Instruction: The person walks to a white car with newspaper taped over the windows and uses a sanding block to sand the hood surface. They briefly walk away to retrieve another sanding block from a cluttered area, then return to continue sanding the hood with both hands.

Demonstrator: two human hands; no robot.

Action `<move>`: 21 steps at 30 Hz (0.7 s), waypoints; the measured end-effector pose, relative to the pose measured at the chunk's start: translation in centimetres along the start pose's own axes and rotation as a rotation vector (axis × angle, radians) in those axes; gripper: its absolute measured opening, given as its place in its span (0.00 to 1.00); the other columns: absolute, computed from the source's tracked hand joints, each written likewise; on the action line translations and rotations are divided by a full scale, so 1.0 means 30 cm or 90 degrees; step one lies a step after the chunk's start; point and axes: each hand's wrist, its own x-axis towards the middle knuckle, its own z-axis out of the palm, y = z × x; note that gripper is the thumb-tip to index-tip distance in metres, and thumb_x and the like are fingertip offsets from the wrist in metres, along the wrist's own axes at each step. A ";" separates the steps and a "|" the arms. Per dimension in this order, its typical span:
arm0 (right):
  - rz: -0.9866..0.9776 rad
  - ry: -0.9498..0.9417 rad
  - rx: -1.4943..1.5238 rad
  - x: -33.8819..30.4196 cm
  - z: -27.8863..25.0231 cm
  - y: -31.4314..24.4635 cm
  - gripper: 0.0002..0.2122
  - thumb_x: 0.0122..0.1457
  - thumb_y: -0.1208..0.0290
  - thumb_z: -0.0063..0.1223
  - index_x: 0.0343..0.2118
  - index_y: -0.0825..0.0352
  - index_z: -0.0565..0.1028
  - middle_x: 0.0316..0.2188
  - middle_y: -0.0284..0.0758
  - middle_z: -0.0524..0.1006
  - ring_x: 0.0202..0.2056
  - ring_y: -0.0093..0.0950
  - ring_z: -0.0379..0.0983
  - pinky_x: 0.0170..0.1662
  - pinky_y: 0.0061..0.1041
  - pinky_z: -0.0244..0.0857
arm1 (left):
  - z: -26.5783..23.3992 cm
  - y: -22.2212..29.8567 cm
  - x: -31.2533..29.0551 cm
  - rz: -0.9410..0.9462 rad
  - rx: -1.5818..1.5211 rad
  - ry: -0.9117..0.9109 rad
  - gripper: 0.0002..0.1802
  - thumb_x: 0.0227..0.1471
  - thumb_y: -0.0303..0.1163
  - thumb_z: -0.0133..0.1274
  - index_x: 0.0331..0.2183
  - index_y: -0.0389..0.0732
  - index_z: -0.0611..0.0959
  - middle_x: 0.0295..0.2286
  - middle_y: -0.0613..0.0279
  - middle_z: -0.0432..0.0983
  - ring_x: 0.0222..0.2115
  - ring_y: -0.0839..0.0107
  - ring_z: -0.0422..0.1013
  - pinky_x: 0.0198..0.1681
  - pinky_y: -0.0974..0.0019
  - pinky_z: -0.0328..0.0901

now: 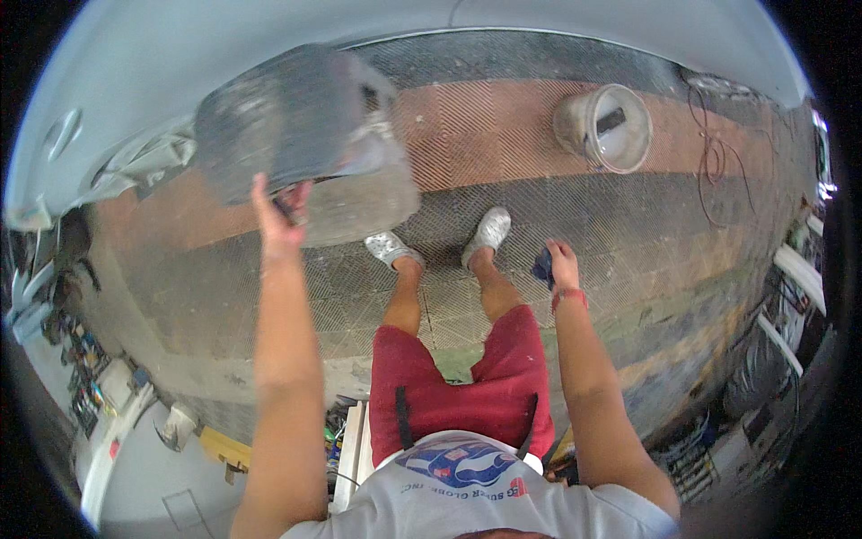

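My left hand (284, 220) is stretched forward at the near edge of a large dark grey panel-like thing (278, 117), which is smeared by motion. Its fingers are bent around something small and dark that I cannot make out. Whether this hand also grips the panel's edge, I cannot tell. Under and beside the panel is a lighter grey, dusty, box-like thing (368, 202). My right hand (563, 265), with a red band at the wrist, hangs lower on the right, closed on a dark blue cloth (542, 267).
A whitish bucket (588, 135) with a dark block in it stands ahead on the right. A thin reddish hose (709, 166) lies coiled beyond it. A pale vehicle body (144, 81) curves along the far side. Cluttered tools (90, 382) line the left. Patterned tiles (467, 117) cover the floor.
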 end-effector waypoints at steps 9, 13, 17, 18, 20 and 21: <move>-0.190 0.110 -0.381 0.548 0.046 -0.347 0.23 0.60 0.55 0.66 0.51 0.69 0.83 0.47 0.51 0.86 0.48 0.50 0.84 0.55 0.41 0.75 | -0.362 0.084 0.085 0.050 -0.176 0.111 0.60 0.50 0.77 0.63 0.59 0.28 0.74 0.52 0.49 0.82 0.55 0.62 0.76 0.41 0.69 0.67; -0.247 0.200 -0.509 0.871 -0.048 -0.459 0.31 0.61 0.53 0.68 0.59 0.72 0.77 0.44 0.54 0.86 0.50 0.47 0.85 0.55 0.43 0.76 | -0.452 -0.311 -0.019 0.006 -0.160 0.044 0.49 0.60 0.70 0.59 0.58 0.30 0.74 0.51 0.52 0.81 0.56 0.56 0.75 0.59 0.56 0.72; -0.290 0.271 -0.667 1.150 -0.114 -0.484 0.41 0.52 0.46 0.73 0.58 0.78 0.75 0.45 0.59 0.85 0.50 0.50 0.84 0.55 0.45 0.76 | -0.250 -0.781 -0.183 -0.203 -0.116 0.160 0.47 0.62 0.70 0.56 0.56 0.33 0.77 0.49 0.48 0.82 0.45 0.56 0.77 0.56 0.58 0.72; -0.271 0.199 -0.668 1.190 -0.089 -0.511 0.40 0.52 0.46 0.73 0.58 0.78 0.76 0.45 0.59 0.85 0.51 0.51 0.84 0.55 0.45 0.76 | -0.223 -0.866 -0.224 -0.255 -0.107 0.156 0.46 0.62 0.70 0.55 0.57 0.34 0.77 0.50 0.48 0.82 0.47 0.56 0.76 0.58 0.57 0.70; -0.225 0.071 -0.676 1.273 -0.095 -0.525 0.40 0.51 0.45 0.73 0.56 0.78 0.78 0.45 0.60 0.85 0.52 0.52 0.83 0.56 0.47 0.75 | -0.169 -1.000 -0.263 -0.306 -0.083 0.138 0.46 0.63 0.70 0.55 0.59 0.36 0.77 0.51 0.48 0.82 0.49 0.57 0.75 0.59 0.57 0.68; -0.204 0.084 -0.725 1.331 -0.137 -0.515 0.38 0.54 0.42 0.70 0.55 0.76 0.80 0.47 0.58 0.84 0.54 0.52 0.82 0.58 0.48 0.74 | -0.117 -1.050 -0.259 -0.310 -0.070 0.121 0.45 0.63 0.70 0.54 0.60 0.37 0.77 0.52 0.48 0.82 0.49 0.58 0.75 0.59 0.57 0.68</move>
